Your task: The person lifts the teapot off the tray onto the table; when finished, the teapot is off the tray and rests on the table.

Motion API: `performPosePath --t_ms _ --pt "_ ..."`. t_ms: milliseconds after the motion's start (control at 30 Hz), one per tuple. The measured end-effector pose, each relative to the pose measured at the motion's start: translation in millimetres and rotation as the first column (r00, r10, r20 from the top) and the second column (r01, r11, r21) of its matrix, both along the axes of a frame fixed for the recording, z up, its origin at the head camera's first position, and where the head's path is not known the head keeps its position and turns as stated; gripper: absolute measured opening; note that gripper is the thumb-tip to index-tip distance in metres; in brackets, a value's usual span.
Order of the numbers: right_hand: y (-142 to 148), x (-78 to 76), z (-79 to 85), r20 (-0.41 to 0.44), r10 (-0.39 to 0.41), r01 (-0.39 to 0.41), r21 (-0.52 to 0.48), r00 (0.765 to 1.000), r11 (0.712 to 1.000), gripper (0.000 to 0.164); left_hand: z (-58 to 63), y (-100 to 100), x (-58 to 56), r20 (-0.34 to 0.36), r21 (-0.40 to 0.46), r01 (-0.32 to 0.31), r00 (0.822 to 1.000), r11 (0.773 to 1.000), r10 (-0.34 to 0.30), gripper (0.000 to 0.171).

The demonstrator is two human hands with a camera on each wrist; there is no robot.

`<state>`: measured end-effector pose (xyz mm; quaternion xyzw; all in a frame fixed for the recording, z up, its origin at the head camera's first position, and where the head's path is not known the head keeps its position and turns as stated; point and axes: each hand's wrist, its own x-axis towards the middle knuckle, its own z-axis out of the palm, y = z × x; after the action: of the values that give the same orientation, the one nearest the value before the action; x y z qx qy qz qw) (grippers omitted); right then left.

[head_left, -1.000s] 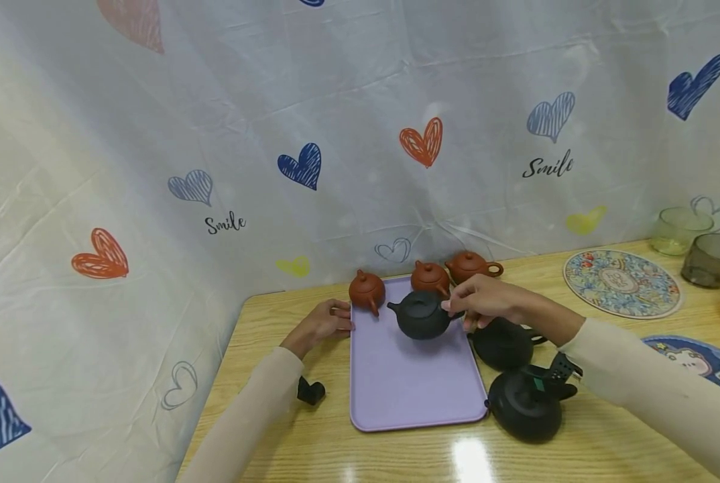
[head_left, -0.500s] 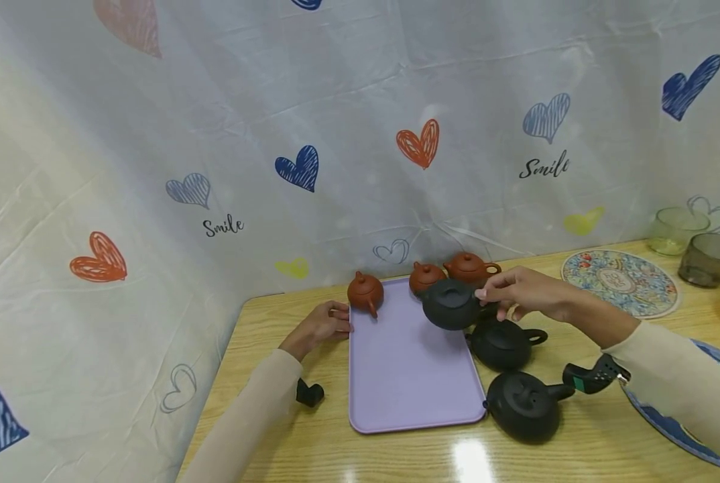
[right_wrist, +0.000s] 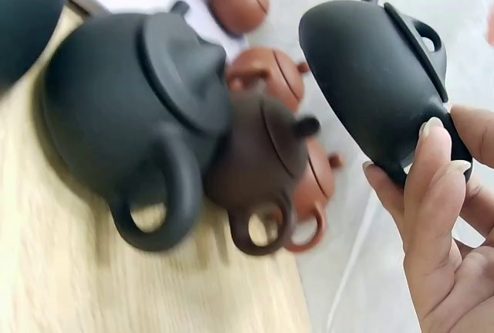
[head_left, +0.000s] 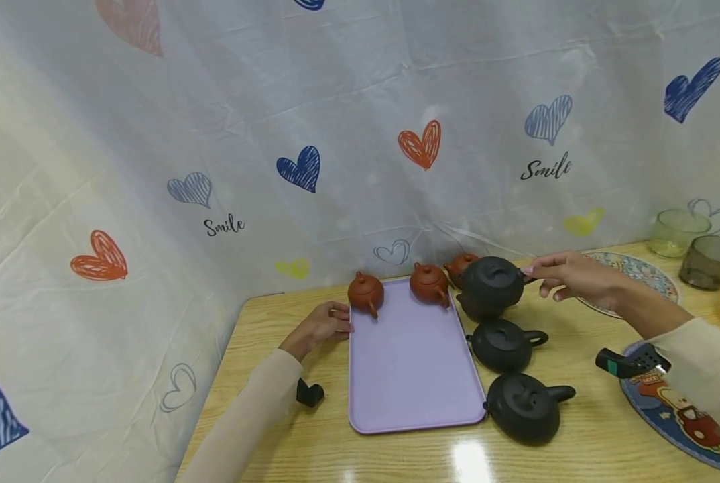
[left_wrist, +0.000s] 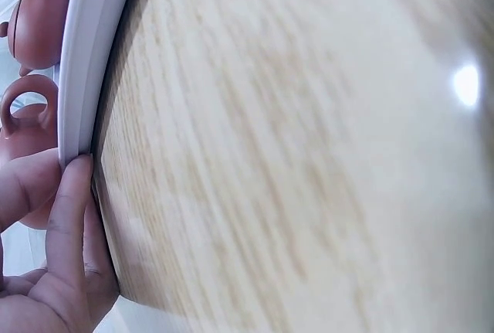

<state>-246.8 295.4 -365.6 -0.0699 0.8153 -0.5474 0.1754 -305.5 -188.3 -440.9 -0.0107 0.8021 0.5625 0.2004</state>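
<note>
The right hand [head_left: 571,278], fingers gripping a black teapot [head_left: 489,283], has moved right of the tray [head_left: 414,376], which bears only red teapots [head_left: 365,292]. The left hand [head_left: 320,324] pinches its rim.

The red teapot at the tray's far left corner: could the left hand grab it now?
Probably yes: the left hand is close to the red teapot, nothing visibly between, but it pinches the purple tray and would likely need to let go.

Two teapots [head_left: 430,284] stand at the far corners of the tray [head_left: 414,382], left and right. Four teapots [head_left: 524,410] line the table [head_left: 312,446] along its right side; the right hand [head_left: 583,278] holds a seventh teapot [head_left: 491,282] by the farthest. Farther right lie a near placemat [head_left: 680,426] and a far placemat [head_left: 640,267].
</note>
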Motion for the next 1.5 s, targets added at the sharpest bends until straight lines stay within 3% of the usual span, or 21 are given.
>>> performPosePath --t_ms 467,533,767,967,1100,1500 --pt "53.4 -26.3 -11.4 0.035 -0.1 0.101 -0.012 0.994 0.995 0.015 0.0 -0.8 -0.6 0.001 -0.012 -0.003 1.0 1.0 0.003 0.049" --pt "60.4 -29.6 -14.7 0.035 -0.104 0.104 0.004 0.994 0.995 0.017 -0.1 -0.4 -0.7 0.002 -0.016 -0.004 1.0 1.0 0.004 0.048" --pt "79.2 -35.7 -32.2 0.022 -0.084 0.082 0.098 0.996 0.992 0.057 0.9 1.4 1.0 0.007 -0.017 -0.011 1.0 1.0 0.011 0.047" --pt "83.8 -40.7 -44.5 0.038 -0.066 0.061 0.131 0.997 0.99 0.05 1.5 0.7 0.2 0.007 -0.015 -0.005 1.0 1.0 0.006 0.047" --pt "84.2 -44.3 -50.1 0.048 -0.042 0.034 0.16 0.998 0.987 0.057 1.7 0.3 0.0 0.007 -0.015 -0.002 1.0 1.0 0.002 0.047" --pt "78.7 -53.9 -57.4 0.042 -0.086 0.077 0.182 0.995 0.98 0.058 2.4 1.3 0.0 0.001 -0.012 -0.007 1.0 1.0 0.007 0.048"
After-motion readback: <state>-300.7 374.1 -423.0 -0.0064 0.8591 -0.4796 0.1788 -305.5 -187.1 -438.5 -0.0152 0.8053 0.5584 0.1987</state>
